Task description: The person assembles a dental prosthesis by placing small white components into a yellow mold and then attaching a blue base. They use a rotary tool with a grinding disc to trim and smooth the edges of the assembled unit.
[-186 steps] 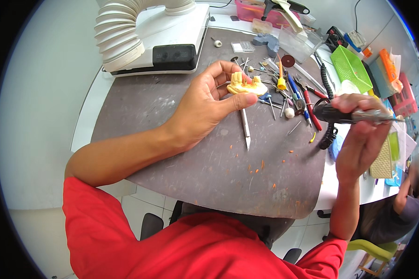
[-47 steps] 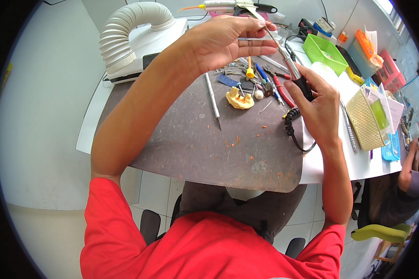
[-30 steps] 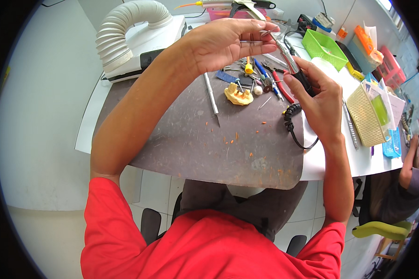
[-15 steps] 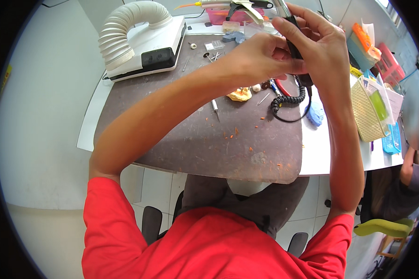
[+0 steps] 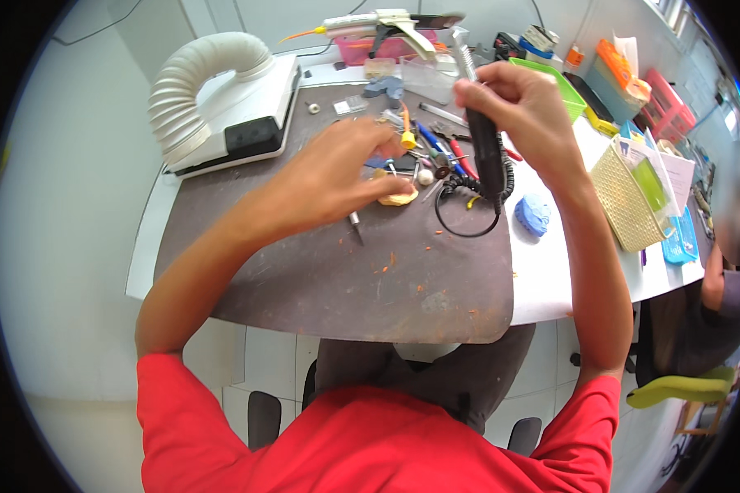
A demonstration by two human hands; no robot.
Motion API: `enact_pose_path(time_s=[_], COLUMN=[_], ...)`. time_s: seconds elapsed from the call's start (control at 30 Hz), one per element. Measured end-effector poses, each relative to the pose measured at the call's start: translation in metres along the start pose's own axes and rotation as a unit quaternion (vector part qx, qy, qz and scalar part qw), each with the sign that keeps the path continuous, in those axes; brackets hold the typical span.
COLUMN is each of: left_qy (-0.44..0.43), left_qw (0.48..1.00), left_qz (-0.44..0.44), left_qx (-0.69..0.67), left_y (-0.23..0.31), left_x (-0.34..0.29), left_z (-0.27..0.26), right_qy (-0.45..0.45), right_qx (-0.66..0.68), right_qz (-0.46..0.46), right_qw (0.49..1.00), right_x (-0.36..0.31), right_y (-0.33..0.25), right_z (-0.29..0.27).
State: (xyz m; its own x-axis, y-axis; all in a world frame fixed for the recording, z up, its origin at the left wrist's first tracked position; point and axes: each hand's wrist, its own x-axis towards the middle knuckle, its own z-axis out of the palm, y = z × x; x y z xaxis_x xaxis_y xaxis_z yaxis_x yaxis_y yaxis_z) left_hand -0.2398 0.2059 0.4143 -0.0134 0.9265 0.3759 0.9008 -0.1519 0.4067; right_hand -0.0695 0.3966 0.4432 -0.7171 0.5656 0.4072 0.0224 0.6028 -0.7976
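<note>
My right hand [image 5: 526,103] grips a black rotary handpiece [image 5: 486,152] with a metal front end, held upright above the mat's far right part. A coiled black cable [image 5: 509,177] runs from its lower end and loops onto the mat. My left hand [image 5: 341,168] is open, thumb and fingers apart, and holds nothing that I can see. It hovers over the cluster of tools, its thumb by a small yellow dental cast [image 5: 401,200], which it partly covers. A thin pointed tool [image 5: 355,226] lies just below this hand.
A white machine [image 5: 246,135] with a ribbed hose stands at the left. Pliers [image 5: 462,156], pens and burs crowd the mat's far side. Behind lies a white dispensing gun [image 5: 394,25]. At the right are a blue lump [image 5: 533,215], a cream basket [image 5: 629,197] and another person's arm [image 5: 712,279].
My left hand has let go of the handpiece and moved left and down to the tools. My right hand still holds the handpiece, now slightly lower and further left.
</note>
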Motion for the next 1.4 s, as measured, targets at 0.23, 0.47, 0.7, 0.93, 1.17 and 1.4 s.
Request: enact_pose_path(time_s=[0.23,0.47,0.7,0.93,1.17,1.4], left_qy=[-0.031,-0.006,0.042,0.04,0.045,0.025], left_qw=[0.996,0.989,0.931,0.815,0.726,0.663], left_qz=[-0.079,-0.115,-0.111,-0.124,-0.165,-0.197], left_qx=[-0.028,-0.09,-0.345,-0.564,-0.665,-0.721], left_y=[0.0,0.003,-0.001,0.007,-0.005,-0.001], left_x=[-0.02,-0.021,-0.025,-0.022,-0.025,-0.027], left_z=[0.008,0.019,0.023,0.019,0.024,0.022], right_qy=[-0.022,-0.11,-0.11,-0.233,-0.08,-0.081], right_qx=[-0.292,-0.335,-0.381,-0.382,-0.258,-0.096], right_qz=[0.023,0.04,-0.007,0.063,-0.053,-0.243], right_qw=[0.956,0.935,0.918,0.892,0.961,0.962], right_x=[-0.005,-0.006,-0.043,-0.086,-0.068,-0.043], right_y=[0.021,0.023,-0.007,0.003,-0.018,-0.016], right_z=[0.019,0.019,-0.049,-0.071,-0.049,0.002])
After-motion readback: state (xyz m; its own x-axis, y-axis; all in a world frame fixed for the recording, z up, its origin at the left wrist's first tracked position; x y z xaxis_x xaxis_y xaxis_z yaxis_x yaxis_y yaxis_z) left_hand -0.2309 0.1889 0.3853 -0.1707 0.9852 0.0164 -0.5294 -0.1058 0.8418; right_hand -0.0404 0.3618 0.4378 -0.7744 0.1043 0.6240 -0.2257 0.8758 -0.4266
